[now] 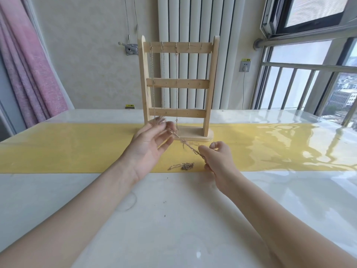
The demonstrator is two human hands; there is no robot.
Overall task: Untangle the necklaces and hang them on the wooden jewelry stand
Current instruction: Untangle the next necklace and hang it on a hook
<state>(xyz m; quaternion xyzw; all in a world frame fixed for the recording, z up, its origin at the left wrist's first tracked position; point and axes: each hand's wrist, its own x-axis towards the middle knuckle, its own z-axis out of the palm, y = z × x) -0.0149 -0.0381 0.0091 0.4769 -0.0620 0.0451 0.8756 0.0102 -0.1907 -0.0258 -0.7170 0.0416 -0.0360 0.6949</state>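
Observation:
A wooden jewelry stand (176, 84) with three crossbars stands on the yellow runner. Three thin chains (163, 74) hang from hooks on its top bar, at the left side. A fine gold necklace (183, 142) is stretched taut in the air between my hands, in front of the stand's base. My left hand (152, 140) pinches its upper end with blurred fingertips, palm turned up. My right hand (216, 159) pinches the lower end. A small tangled heap of chain (182, 166) lies on the runner below, near its front edge.
The yellow runner (77, 149) crosses a glossy white table (173, 219). A white radiator (195, 26) and wall stand behind the stand, a pink curtain (29, 64) at the left, and windows with a metal railing (301, 84) at the right.

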